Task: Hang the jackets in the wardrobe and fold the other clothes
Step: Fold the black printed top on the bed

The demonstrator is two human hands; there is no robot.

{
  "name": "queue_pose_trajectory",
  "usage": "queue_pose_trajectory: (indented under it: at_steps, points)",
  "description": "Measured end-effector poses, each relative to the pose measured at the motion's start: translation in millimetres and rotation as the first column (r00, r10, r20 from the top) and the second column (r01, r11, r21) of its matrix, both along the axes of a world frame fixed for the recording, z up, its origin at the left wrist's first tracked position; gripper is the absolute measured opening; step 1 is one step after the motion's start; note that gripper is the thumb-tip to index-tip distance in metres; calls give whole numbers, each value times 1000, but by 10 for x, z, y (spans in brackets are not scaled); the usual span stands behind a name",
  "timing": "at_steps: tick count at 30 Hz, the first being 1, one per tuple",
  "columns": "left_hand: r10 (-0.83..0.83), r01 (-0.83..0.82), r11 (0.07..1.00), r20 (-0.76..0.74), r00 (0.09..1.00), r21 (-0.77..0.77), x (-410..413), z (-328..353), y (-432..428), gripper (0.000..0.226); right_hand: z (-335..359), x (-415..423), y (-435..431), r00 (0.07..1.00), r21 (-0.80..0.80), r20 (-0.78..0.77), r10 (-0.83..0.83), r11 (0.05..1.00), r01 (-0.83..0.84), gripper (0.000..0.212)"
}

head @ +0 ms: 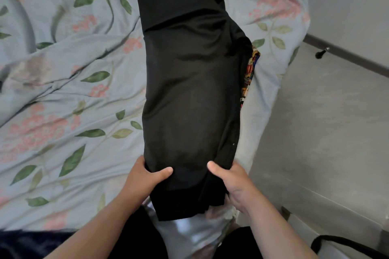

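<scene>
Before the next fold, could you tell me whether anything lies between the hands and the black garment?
Nothing visible does: the left hand and right hand both grip the near end of the black garment on the floral bedspread.

Legible text: none was found | black garment (189, 90): no label or brand was readable | patterned cloth (251, 69): print was too small to resolve as lettering

Black garment (189, 90), pale floral bedspread (63, 90)
</scene>
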State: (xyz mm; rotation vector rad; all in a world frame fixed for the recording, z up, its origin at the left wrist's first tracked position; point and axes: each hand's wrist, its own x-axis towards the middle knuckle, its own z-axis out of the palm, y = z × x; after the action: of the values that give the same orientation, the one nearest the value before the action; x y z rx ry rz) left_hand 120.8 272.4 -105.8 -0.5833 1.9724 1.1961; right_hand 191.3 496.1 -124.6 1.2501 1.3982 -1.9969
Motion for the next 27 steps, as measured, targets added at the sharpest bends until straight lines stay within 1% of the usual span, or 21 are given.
queue_pose_trajectory:
  at_steps: [1,2,4,5,6,7,9,10,11,12,13,14,15,17,20,21,23,27]
  points:
    - [-3,3,1000,15,1000,1,11,2,-9,47,3,0,-18,999,-11,-24,36,999,-37,61]
    - [18,-19,999,42,999,28,30,4,-16,45,22,1,-39,998,-15,-35,61,998,-62,56]
    - [130,-162,971,178,975,175,93,4,-27,40,69,23,-80,1000,-35,-8,13,999,-13,51]
    - [182,-248,939,270,946,237,122,11,-27,39,68,51,-90,999,-74,18,-42,996,43,50]
    - [217,-318,909,346,913,268,144,26,-21,39,71,81,-97,994,-139,44,-102,985,107,50]
    - [226,-350,895,397,890,275,157,40,-19,39,85,111,-95,987,-215,69,-143,964,155,48]
    - [233,-383,881,449,863,279,174,80,-20,41,123,141,-85,984,-329,113,-137,929,167,48]
    - [242,-402,870,463,853,285,176,118,-10,42,141,141,-82,988,-328,106,-117,933,145,46]
    - [260,-425,858,471,843,287,175,156,1,43,165,130,-82,992,-271,86,-89,956,109,43]
    - [284,-449,848,475,833,282,174,192,15,43,198,110,-104,996,-179,66,-60,981,71,44]
    - [306,-468,843,478,824,267,171,230,27,43,230,95,-140,997,-85,60,-50,995,55,49]
    - [323,-485,837,488,811,253,168,262,43,41,263,90,-191,995,-22,63,-75,997,77,57]
    - [330,-499,832,507,796,241,161,291,53,39,297,94,-246,989,-7,77,-128,992,129,64]
    - [336,-517,826,540,772,225,133,328,66,39,355,94,-336,965,-73,145,-219,970,231,71]
    - [347,-520,835,562,751,179,93,319,47,46,343,58,-339,944,-245,257,-208,931,272,72]
    - [353,-523,836,568,743,164,91,304,35,47,332,58,-325,946,-307,266,-187,914,267,72]
    - [354,-525,837,583,731,151,89,272,16,46,292,62,-302,950,-377,263,-168,888,262,70]
    - [334,-550,812,617,713,195,106,301,-8,31,317,98,-263,956,-502,211,-203,817,284,61]
